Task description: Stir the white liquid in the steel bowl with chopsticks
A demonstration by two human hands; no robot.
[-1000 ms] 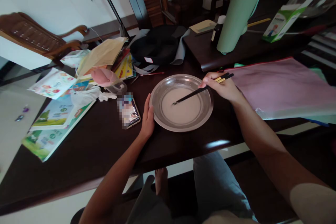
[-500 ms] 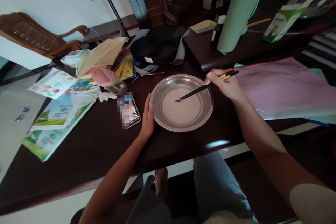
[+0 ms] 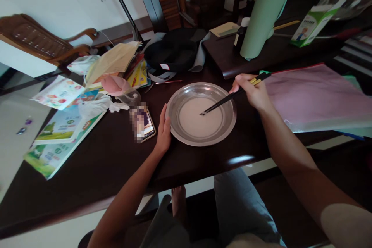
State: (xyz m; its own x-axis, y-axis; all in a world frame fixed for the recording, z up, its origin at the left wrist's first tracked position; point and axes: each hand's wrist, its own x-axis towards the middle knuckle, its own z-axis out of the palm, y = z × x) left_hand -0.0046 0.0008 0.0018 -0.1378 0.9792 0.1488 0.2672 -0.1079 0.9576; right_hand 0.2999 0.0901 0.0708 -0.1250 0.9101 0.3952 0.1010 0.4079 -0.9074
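A round metal basin (image 3: 230, 118) stands on the dark table, with a cloudy whitish liquid (image 3: 196, 122) in its bottom. Along its left rim, my left hand (image 3: 164, 133) holds it, fingers pressed to the side. My right hand (image 3: 252, 88) is closed around a pair of black chopsticks (image 3: 222, 102) with gold bands. They slant down to the left over the basin, close together, and their tips are at the liquid near the middle. How deep the tips sit is hard to see.
Left of the basin lies a phone (image 3: 143, 123), with a pink-lidded cup (image 3: 119, 87) and several books (image 3: 58, 145) beyond. A black bag (image 3: 174, 52) is behind. To the right are a pink folder (image 3: 314, 97), a green flask (image 3: 267, 15) and a small bottle (image 3: 241, 35).
My right hand has shifted slightly right, drawing the chopstick tips right and a little nearer to me in the liquid. My left hand and the basin stay put. The phone's picture differs.
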